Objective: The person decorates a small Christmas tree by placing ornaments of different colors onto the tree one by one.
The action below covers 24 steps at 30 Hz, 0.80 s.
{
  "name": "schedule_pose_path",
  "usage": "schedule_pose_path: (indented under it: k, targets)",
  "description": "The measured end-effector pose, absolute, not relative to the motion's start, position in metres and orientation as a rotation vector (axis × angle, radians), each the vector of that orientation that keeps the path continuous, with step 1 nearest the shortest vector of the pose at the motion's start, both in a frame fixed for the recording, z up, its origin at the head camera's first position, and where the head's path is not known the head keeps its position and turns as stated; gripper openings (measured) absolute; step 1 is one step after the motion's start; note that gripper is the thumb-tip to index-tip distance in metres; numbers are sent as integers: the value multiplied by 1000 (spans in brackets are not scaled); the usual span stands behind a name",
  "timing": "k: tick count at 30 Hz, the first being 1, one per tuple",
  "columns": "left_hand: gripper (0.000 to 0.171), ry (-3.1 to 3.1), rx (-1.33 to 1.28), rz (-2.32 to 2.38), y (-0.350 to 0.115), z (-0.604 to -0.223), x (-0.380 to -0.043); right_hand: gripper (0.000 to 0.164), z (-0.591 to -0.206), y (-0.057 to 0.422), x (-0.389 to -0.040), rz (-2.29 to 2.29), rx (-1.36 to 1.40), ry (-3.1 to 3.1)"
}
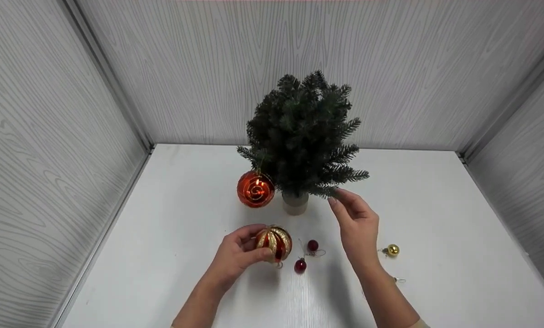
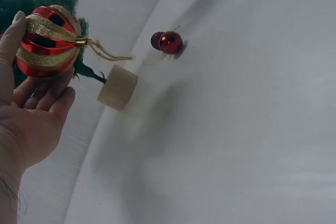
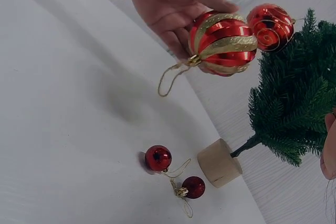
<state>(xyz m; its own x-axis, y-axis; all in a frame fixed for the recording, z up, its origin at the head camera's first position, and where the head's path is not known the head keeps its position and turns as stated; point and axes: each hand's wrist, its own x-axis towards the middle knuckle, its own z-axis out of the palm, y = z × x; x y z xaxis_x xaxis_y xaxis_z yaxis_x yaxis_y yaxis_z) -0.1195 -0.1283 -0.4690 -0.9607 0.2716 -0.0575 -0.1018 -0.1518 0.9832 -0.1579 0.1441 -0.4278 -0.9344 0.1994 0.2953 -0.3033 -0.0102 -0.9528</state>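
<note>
My left hand (image 1: 242, 253) holds a striped red and gold Christmas bauble (image 1: 274, 243) above the table, thumb on one side and fingers on the other. Its gold cap and string loop (image 2: 102, 51) hang free, pointing down. My right hand (image 1: 358, 223) is at the lower right of a small artificial Christmas tree (image 1: 299, 132), its thumb and forefinger pinching the tip of a low branch (image 1: 324, 190). In the right wrist view only a bit of that hand shows at the edge. A shiny red bauble with a gold swirl (image 1: 256, 189) hangs from the tree's lower left.
The tree stands on a round wooden base (image 3: 219, 163). Two small dark red baubles (image 1: 300, 265) with string loops lie in front of it. A small gold bauble (image 1: 393, 250) lies to the right, beside my right forearm. Grey wood-grain panels (image 1: 199, 73) enclose the white table (image 1: 185, 182).
</note>
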Motion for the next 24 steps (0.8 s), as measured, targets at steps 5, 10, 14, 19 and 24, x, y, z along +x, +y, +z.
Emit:
schedule_pose_path:
  k: [5,10,14,19,24]
  targets:
    - [63,1779,178,2337,-107,-457,-101,25,-427,144,-158,2029,124,-1914]
    - [65,1736,80,2445,-90,-457,-91,26,-427,145,-158,2058,143,-1896]
    - [61,1646,23,2537,-79,-461,-88,29,-428,148,-158,2088,163,-1888]
    - [53,1517,-85,2621,-67,-465,-86,34,-428,152,-156,2128,172,-1865]
    - [57,1488,-177,2657,-57,-467,-87,35,-433,157,-151,2170,161,-1826]
